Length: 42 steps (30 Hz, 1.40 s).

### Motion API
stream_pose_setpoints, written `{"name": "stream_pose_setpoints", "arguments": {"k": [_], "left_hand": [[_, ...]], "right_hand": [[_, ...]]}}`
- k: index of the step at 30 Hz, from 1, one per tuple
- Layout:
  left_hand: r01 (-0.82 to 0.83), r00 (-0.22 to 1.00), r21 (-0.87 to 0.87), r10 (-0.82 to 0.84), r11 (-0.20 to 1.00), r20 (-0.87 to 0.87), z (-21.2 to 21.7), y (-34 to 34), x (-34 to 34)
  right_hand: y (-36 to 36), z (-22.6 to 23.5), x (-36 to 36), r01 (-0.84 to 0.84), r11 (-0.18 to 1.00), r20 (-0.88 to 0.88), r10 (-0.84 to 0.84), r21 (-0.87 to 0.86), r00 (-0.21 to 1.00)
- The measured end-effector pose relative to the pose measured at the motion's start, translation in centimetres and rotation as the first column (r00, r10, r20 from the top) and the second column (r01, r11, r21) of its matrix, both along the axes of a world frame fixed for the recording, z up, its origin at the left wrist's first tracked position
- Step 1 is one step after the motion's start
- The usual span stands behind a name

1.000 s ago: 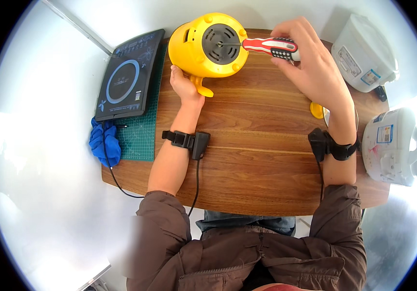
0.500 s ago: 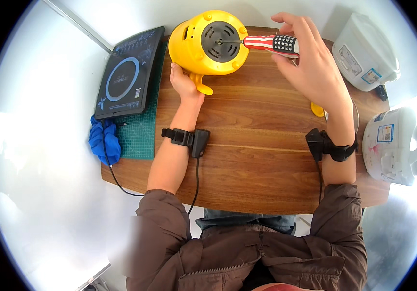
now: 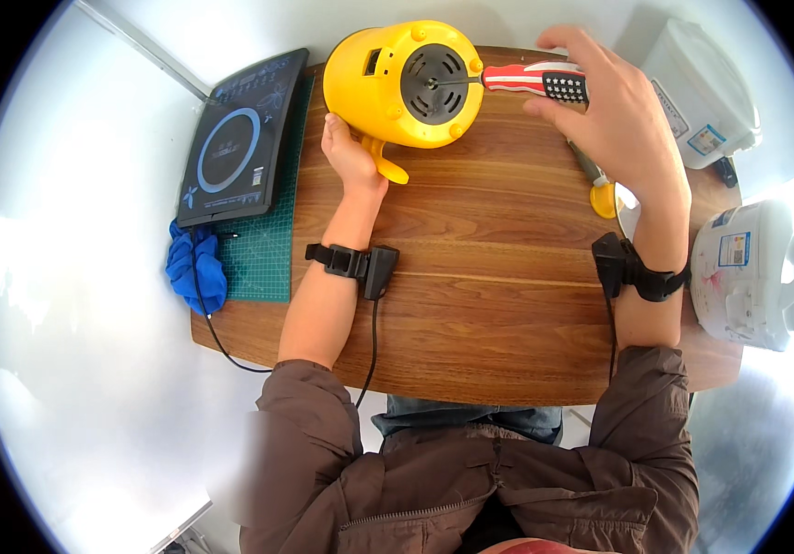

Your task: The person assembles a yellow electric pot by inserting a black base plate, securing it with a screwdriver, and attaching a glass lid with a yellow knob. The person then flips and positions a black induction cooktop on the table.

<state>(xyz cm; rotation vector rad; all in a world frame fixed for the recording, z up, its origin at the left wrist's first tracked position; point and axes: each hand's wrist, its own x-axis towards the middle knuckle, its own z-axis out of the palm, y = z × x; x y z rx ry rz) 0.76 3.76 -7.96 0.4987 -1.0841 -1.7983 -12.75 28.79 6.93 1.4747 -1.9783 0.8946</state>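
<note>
A yellow appliance (image 3: 369,97) with a handle, its kind unclear, lies tipped on its side. Its black vented underside (image 3: 434,83) faces right. My left hand (image 3: 351,157) supports it from below, beside the handle, partly hidden behind the body. A screwdriver (image 3: 531,80) with a red, white and black star-patterned grip lies level, its shaft reaching to the middle of the vented underside. Around the far end of its grip is my right hand (image 3: 632,120), the thumb and forefinger spread loosely and the other fingers hidden.
At the left a black induction cooker (image 3: 230,152) rests on a green cutting mat (image 3: 263,263) next to a blue cloth (image 3: 195,268). Two white rice cookers (image 3: 715,102) (image 3: 743,277) stand at the right. A yellow-ended tool (image 3: 603,198) lies under my right wrist on the wooden table (image 3: 471,277).
The appliance has shifted slightly right and turned a little, showing more of its side. My right hand and the screwdriver moved right with it, uncovering more of the yellow-ended tool.
</note>
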Motion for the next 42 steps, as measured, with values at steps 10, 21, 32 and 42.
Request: {"name": "stream_pose_setpoints", "arguments": {"k": [10, 21, 32, 42], "left_hand": [[-0.046, 0.999, -0.010, 0.046, 0.999, 0.022, 0.3, 0.0, 0.2], [-0.029, 1.000, -0.040, 0.030, 0.999, 0.001, -0.1, 0.2, 0.0], [-0.040, 0.999, 0.030, 0.040, 0.999, -0.011, -0.2, -0.2, 0.2], [-0.061, 0.998, 0.033, 0.062, 0.998, -0.015, 0.0, -0.2, 0.0]], "right_hand": [[-0.1, -0.1, 0.5, 0.167, 0.959, 0.424, -0.252, 0.229, 0.870], [-0.9, -0.2, 0.8, 0.259, 0.963, 0.235, -0.270, 0.078, 0.934], [-0.6, 0.5, 1.3, -0.084, 0.996, 0.047, 0.084, -0.006, 0.995], [-1.0, -0.1, 1.5, 0.022, 1.000, 0.142, -0.020, -0.008, 0.990]]}}
